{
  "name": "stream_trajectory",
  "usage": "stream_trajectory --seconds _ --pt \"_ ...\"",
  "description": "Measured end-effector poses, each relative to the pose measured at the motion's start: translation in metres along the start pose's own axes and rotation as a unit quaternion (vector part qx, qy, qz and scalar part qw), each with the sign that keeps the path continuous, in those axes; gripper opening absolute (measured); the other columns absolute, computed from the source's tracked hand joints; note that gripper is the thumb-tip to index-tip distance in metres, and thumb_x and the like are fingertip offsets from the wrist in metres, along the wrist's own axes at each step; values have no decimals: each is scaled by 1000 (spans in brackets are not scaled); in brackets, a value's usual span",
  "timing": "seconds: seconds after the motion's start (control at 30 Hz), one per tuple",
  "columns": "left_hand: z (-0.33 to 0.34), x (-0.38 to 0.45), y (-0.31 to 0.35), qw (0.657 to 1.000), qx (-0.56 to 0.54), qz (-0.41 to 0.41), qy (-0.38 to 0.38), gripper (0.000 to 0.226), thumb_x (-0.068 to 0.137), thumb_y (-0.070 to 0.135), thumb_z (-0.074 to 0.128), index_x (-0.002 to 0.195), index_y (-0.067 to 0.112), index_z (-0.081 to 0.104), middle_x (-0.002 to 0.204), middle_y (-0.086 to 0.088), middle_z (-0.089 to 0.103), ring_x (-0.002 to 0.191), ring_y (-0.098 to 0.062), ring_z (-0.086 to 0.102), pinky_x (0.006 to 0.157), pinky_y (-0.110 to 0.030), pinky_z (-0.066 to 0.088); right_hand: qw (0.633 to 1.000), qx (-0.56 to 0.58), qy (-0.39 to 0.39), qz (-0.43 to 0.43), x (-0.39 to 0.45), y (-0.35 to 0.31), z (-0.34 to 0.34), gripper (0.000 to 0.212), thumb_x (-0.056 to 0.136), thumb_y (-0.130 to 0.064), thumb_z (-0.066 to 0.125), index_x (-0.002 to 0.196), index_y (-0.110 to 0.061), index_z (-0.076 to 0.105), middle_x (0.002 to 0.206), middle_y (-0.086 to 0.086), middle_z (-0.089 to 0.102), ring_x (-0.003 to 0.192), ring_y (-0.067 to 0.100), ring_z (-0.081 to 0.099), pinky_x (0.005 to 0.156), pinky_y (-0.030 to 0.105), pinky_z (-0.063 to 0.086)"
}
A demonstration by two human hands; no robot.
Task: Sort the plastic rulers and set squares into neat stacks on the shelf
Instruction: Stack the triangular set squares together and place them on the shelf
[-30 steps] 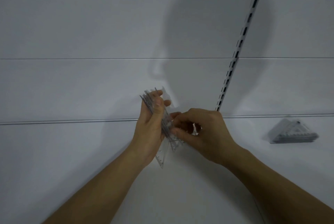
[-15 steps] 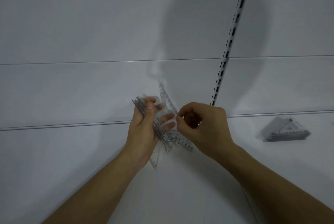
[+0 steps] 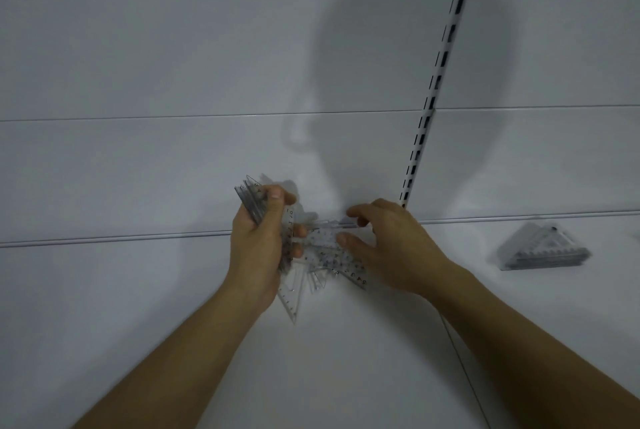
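Observation:
My left hand [image 3: 258, 248] grips a bundle of clear plastic set squares [image 3: 289, 290] upright over the white shelf [image 3: 311, 359], thumb on top, with their pointed corners sticking out above and below the fist. Just to its right my right hand [image 3: 388, 248] pinches one clear set square [image 3: 332, 248] between thumb and fingers, and it lies slanted against the bundle. A finished stack of clear set squares [image 3: 543, 250] lies flat on the shelf at the far right, well apart from both hands.
White back panels [image 3: 173, 64] rise behind the shelf. A slotted upright rail [image 3: 433, 92] runs down the wall just behind my right hand. A thin seam [image 3: 464, 359] crosses the shelf under my right forearm.
My right hand has opened its curl a little and moved down and right, drawing one set square out to the side of the bundle. My left hand has kept its grip.

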State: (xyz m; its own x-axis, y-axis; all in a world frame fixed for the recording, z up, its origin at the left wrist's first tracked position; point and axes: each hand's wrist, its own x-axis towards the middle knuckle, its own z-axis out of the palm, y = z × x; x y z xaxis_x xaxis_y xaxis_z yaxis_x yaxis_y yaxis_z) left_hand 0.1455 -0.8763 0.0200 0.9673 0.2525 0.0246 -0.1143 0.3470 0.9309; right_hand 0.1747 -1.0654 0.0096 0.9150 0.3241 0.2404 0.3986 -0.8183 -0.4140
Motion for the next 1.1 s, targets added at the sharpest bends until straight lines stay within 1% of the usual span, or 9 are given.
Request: stream_trajectory --seconds 0.07,0.2,0.27,0.43,0.67,0.77,0.93,1.03,1.1 --pt "1 -2 3 1000 17 -1 1 33 97 46 51 90 15 60 113 -1 71 56 -16 55 41 -24 39 998 -34 -44 25 2 6 6 45 92 -52 63 124 -20 66 111 0 61 103 19 55 85 30 46" --pt "2 -6 9 1000 23 3 -8 43 98 53 43 82 17 61 108 -2 74 54 -16 55 40 -23 37 997 29 -42 55 8 13 5 20 90 -35 72 106 -24 73 89 -9 66 77 5 57 72 18 44" --pt "2 -7 10 1000 19 5 -9 45 98 53 42 79 18 61 105 -3 74 54 -16 55 40 -23 37 995 53 -39 74 9 16 3 12 89 -31 73 100 -27 73 86 -10 66 76 4 58 65 12 41" --pt "1 -6 12 1000 13 10 -24 45 97 53 42 77 19 61 96 -3 73 52 -17 54 40 -23 38 992 71 -66 81 9 17 5 19 87 -41 74 102 -29 71 90 -10 63 76 2 56 66 18 40" --pt "-2 -5 13 999 -2 11 -45 43 100 50 43 79 17 61 92 -6 71 51 -19 52 42 -23 38 986 125 -38 100 12 20 3 5 88 -25 75 88 -28 71 82 -12 67 70 -4 57 56 2 38" --pt "-2 -3 14 998 -9 6 -66 42 94 53 45 83 16 61 94 -5 69 53 -19 52 42 -24 39 978 167 -30 119 14 22 -3 9 91 -24 71 83 -28 70 78 -13 67 71 -2 58 58 6 38" --pt "-1 -1 11 997 12 38 -69 28 91 46 50 82 22 62 94 -5 66 55 -18 53 43 -26 42 927 346 25 146 14 21 -18 14 93 -12 67 80 -17 71 71 -7 67 59 1 56 64 21 43" --pt "0 -1 8 996 15 49 -79 21 84 44 62 82 23 59 88 -4 60 54 -17 51 43 -25 41 865 483 52 124 10 8 -21 18 94 -2 62 79 -11 68 72 2 64 58 10 47 58 24 38" --pt "0 -2 6 994 25 61 -92 24 81 44 72 83 23 59 87 -3 60 56 -18 51 44 -25 42 816 565 30 118 5 -4 -18 14 96 -4 63 83 -8 67 75 5 63 61 13 45 56 25 36"
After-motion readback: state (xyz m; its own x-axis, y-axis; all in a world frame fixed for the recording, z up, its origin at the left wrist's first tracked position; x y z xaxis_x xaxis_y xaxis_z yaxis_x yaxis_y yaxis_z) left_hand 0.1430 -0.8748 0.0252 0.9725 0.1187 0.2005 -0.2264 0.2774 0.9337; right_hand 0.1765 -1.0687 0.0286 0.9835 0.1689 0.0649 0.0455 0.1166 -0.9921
